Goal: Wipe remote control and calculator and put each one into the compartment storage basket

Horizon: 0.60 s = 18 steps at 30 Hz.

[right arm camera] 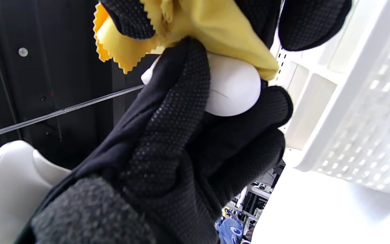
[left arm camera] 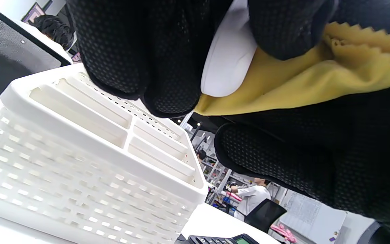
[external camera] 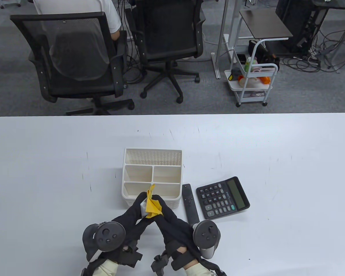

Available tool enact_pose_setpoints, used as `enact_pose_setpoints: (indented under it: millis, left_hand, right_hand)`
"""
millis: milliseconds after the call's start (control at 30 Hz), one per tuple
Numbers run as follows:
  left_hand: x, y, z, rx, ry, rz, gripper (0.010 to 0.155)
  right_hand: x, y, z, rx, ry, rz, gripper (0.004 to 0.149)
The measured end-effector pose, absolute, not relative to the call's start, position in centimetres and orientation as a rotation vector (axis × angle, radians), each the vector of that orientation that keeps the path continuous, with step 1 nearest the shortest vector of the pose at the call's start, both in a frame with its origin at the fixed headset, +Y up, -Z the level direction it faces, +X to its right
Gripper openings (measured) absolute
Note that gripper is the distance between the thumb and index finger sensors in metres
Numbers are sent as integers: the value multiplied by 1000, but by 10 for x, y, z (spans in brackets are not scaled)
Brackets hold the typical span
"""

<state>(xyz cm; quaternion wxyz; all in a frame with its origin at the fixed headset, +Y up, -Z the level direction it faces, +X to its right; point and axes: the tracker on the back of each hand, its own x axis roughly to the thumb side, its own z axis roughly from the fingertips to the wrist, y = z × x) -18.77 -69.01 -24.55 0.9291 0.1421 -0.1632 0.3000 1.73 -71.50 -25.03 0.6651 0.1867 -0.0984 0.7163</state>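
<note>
My left hand [external camera: 140, 204] grips a smooth white rounded object [external camera: 144, 208], seen close up as the same white object [left arm camera: 227, 64] in the left wrist view. My right hand [external camera: 160, 203] pinches a yellow cloth [external camera: 153, 204] and presses it against that object [right arm camera: 234, 89]. Both hands hover just in front of the white compartment basket [external camera: 123, 184]. A black remote control [external camera: 190, 207] lies on the table to the right of the basket. The black calculator [external camera: 222, 197] lies face up beside it. All the basket's compartments look empty.
The white table [external camera: 276, 161] spreads wide on both sides of the basket. Beyond its far edge stand two office chairs [external camera: 166, 37], a person seated in the left one, and a small white cart [external camera: 253, 83].
</note>
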Motion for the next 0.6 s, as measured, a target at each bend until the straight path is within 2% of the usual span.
enact_pose_setpoints:
  millis: [133,300,600]
  left_hand:
    - [-189,-692,-248,248,-318,643,70]
    - [-192,-694,-250,212,-317,667,69]
    - [-177,-692,-245,225,-434,617,68]
  right_hand:
    - [17,-715,-250,418,-228,1645,52]
    - [15,-712,-249,437,-234,1625,52]
    - [20,-715,-252,395,-217,1601,53]
